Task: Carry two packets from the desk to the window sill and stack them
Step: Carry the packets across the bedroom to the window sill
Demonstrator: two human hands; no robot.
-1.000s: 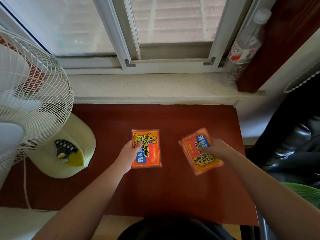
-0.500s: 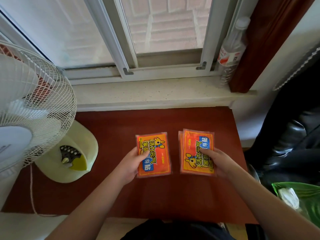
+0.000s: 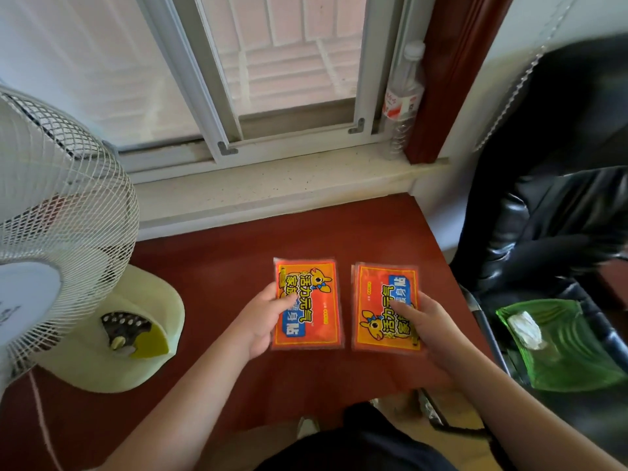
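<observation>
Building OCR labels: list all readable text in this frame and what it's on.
"活力元气" on the left packet, sideways.
The same characters on the right packet, turned the opposite way.
Blue-band text on both packets: partly hidden by the hands, unclear.
Bottle label: red print, too blurred.

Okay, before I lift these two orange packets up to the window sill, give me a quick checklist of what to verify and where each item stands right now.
1. Left hand on the left packet: ok, thumb lies on its face.
2. Right hand on the right packet: ok, fingers on top.
3. Firm grip under each packet: cannot tell, undersides are hidden.
4. Bare landing spot on the window sill: ok, the middle stretch is free.
5. Plastic bottle clear of the landing spot: ok, it stands at the sill's far right corner.
6. Fan clear of the path: ok, it stands left of both packets.
</observation>
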